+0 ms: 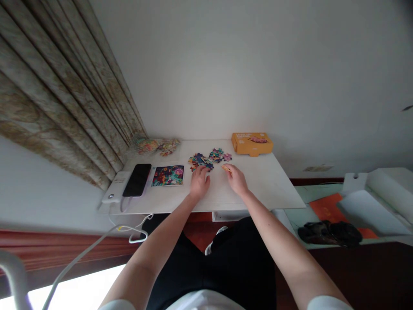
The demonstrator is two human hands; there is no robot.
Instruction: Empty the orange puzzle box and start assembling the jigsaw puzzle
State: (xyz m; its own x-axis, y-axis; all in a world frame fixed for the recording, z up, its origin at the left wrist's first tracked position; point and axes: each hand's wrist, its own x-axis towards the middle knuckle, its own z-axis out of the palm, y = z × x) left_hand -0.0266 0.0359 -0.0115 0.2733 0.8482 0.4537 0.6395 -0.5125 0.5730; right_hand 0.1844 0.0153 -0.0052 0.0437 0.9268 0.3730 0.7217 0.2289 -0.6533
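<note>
white table [258,185], loose puzzle pieces [209,158], orange box [251,143], picture card [167,175], phone [137,179], plastic bag [156,145]

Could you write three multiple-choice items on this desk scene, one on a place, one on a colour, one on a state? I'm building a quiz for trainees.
1. Where does the orange box stand?
A. at the desk's far edge by the wall
B. on the phone
C. on the floor

2. What colour is the phone?
A. white
B. black
C. red

3. What is the right hand doing?
A. lying flat and empty
B. pinching a small puzzle piece in its fingers
C. gripping the cable

Answers: 1 A, the box sits against the wall, right of the loose puzzle pieces. 2 B, its screen is dark. 3 B, a piece shows at the fingertips, while the left hand rests on the pile.
</note>
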